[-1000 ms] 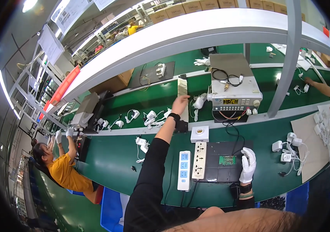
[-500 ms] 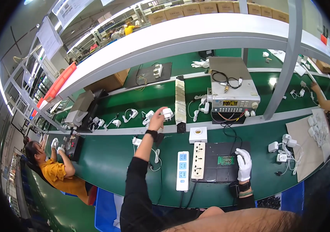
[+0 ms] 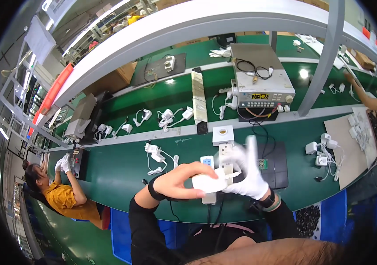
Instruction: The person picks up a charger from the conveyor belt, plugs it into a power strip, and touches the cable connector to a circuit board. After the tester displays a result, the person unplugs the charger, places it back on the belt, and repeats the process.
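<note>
My bare left hand is closed around a white power adapter, held above the front of the bench. A short ribbed white piece sticks out from the adapter's right side. My right hand, in a white glove, is close beside it. Its fingers are spread and partly smeared by motion, with the thumb near the adapter's lower edge. Below the hands are a white power strip with blue sockets, a cream power strip and a green circuit board on a black mat, all partly hidden.
White adapters with cords lie left of my hands. Others lie at the right, beside a brown sheet. A bench meter stands behind, under a shelf. A co-worker in yellow sits at the left.
My left hand has come back from the far rail with the adapter, to the front of the bench. My gloved right hand has moved left from the mat to meet it. The view has shifted slightly.
</note>
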Tool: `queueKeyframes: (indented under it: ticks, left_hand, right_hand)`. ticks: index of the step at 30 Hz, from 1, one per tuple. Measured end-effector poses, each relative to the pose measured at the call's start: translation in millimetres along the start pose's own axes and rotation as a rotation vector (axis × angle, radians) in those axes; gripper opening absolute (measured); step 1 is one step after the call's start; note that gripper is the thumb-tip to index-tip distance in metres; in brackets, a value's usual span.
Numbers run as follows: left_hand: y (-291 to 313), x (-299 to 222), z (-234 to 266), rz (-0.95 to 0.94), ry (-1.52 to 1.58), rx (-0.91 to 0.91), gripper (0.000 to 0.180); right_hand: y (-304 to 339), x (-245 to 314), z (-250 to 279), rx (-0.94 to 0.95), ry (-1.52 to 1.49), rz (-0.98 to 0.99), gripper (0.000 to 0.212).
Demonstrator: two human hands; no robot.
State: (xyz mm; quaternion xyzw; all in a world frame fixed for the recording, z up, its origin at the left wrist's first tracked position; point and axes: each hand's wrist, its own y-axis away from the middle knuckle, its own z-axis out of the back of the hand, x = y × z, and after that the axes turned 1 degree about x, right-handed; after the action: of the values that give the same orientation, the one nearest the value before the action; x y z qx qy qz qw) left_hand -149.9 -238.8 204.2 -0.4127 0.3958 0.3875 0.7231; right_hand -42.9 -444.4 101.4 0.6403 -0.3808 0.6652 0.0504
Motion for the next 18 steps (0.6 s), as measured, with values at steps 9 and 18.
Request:
queueKeyframes:
  ticks: [9,18]
  left_hand:
    - [-29.0,153.0,-10.6,0.444,0.598,-0.356,0.029]
    - [-35.2,206.7,-23.9,0.605,0.120,-0.142,0.026]
  right_hand:
    - [106.2,-3.5,31.9,0.167,-1.002,-0.586,0.069]
    - [88.3,21.5,81.4,-0.690,-0.945,0.021,0.047]
